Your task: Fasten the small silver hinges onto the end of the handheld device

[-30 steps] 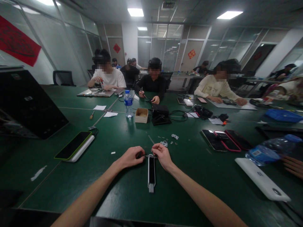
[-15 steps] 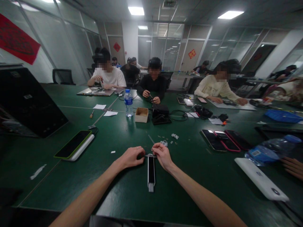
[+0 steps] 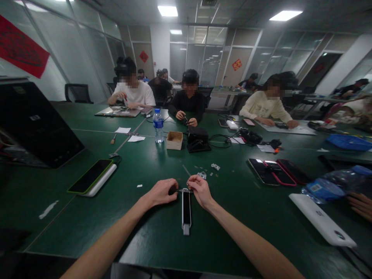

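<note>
A slim device with a black face and pale edges (image 3: 186, 209) lies lengthwise on the green table in front of me, a light grey tab at its near end. At its far end is a small metal piece (image 3: 185, 190) between my hands. My left hand (image 3: 162, 192) is closed, fingertips against the left side of that end; what they grip is hidden. From the right, my right hand (image 3: 200, 190) pinches something too small to make out there. A thin pale strip (image 3: 186, 169) shows just beyond its fingers; whether it is held, I cannot tell.
Small metal parts (image 3: 215, 166) lie beyond my right hand. Farther off stand a cardboard box (image 3: 174, 140) and a water bottle (image 3: 158, 126). Phones (image 3: 263, 171) and a white power bank (image 3: 321, 219) are right; a green-edged phone (image 3: 91, 176) and black computer case (image 3: 37, 124) left. Co-workers sit opposite.
Both hands stay at the device's far end with almost the same grip. The whole view has shifted very slightly; nothing else has visibly moved.
</note>
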The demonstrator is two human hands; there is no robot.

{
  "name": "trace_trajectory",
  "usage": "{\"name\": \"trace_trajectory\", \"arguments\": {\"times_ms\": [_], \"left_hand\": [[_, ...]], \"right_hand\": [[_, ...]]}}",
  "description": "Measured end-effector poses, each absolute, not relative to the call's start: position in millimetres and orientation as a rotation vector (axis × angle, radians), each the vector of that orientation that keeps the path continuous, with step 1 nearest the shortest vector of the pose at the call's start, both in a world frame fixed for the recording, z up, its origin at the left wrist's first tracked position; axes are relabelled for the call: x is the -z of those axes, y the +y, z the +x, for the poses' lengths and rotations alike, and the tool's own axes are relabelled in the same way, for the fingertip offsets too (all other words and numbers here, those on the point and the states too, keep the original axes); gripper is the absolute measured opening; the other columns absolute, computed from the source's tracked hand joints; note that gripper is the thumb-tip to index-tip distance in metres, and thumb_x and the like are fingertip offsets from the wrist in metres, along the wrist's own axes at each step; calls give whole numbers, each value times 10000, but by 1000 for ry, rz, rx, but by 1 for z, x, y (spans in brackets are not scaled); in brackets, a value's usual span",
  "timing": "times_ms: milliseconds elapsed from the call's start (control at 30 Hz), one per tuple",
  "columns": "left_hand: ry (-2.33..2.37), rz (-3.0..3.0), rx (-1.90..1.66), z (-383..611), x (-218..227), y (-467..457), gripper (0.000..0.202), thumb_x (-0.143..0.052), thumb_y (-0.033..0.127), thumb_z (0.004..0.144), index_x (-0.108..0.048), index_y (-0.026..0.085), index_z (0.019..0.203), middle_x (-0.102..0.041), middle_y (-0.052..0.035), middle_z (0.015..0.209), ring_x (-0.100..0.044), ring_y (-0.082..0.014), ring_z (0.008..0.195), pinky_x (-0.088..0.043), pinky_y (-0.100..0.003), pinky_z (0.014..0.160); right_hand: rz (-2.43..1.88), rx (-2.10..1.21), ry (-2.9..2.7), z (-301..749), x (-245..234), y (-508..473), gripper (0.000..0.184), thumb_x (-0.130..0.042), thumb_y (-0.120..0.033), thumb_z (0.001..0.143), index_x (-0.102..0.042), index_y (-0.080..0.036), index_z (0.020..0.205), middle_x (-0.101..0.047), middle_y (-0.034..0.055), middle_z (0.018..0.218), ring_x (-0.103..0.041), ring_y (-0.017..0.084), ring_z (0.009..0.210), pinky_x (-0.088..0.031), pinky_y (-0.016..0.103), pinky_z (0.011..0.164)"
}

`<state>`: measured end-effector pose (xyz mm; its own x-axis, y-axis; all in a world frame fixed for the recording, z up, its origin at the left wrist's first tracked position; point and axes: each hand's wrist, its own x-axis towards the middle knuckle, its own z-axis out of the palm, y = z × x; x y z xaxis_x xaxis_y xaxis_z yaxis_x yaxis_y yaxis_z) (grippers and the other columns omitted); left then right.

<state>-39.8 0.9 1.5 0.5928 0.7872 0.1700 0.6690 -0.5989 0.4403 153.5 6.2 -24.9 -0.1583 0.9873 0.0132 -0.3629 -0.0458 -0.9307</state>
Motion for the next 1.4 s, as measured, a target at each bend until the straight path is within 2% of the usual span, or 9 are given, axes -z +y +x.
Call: {"name": "trace_trajectory", "arguments": {"times_ms": [367, 633, 867, 1100, 1267, 1400], "left_hand": [[1179, 2403, -500, -38, -1, 3, 122, -565, 193, 755, -602, 165, 868, -623, 9, 747, -568, -127, 631, -423, -205, 598], [1156, 2417, -528, -33, 2, 0, 129, -563, 222, 827, -630, 163, 919, -655, -4, 781, -587, -124, 645, -431, -201, 612], [1104, 2479, -524, -36, 5, 3, 141, -546, 228, 863, -626, 166, 961, -667, -25, 849, -616, -143, 730, -452, -218, 675], [1125, 2521, -517, -39, 1, 1, 174, -577, 240, 833, -614, 180, 992, -655, -26, 881, -610, -156, 743, -457, -246, 691], [1162, 2520, -726, -37, 0, -2, 207, -583, 274, 850, -583, 181, 1035, -649, -48, 975, -607, -186, 863, -457, -305, 792], [1084, 2526, -920, -33, 6, -5, 147, -526, 244, 899, -581, 186, 1022, -653, -51, 940, -604, -171, 848, -472, -284, 760]], "right_hand": [[-795, -1511, -967, 152, 31, 8, 134, -682, -187, 615, -588, -172, 709, -582, -32, 652, -472, 89, 579, -352, 227, 569], [-786, -1507, -975, 153, 26, 7, 113, -676, -174, 623, -595, -168, 703, -587, -33, 652, -479, 88, 581, -361, 225, 577], [-768, -1438, -1050, 156, 30, 6, 101, -671, -182, 660, -592, -168, 721, -580, -31, 662, -492, 92, 592, -377, 226, 579], [-809, -1347, -1093, 158, 35, 7, 103, -654, -206, 684, -580, -175, 748, -583, -20, 696, -513, 107, 620, -409, 242, 598], [-908, -1230, -1172, 153, 29, 4, 144, -665, -247, 685, -561, -178, 758, -577, -14, 707, -545, 129, 666, -433, 261, 639], [-953, -1129, -1407, 148, 25, -2, 118, -634, -269, 743, -568, -176, 772, -580, 2, 738, -554, 147, 705, -441, 280, 683]]}}
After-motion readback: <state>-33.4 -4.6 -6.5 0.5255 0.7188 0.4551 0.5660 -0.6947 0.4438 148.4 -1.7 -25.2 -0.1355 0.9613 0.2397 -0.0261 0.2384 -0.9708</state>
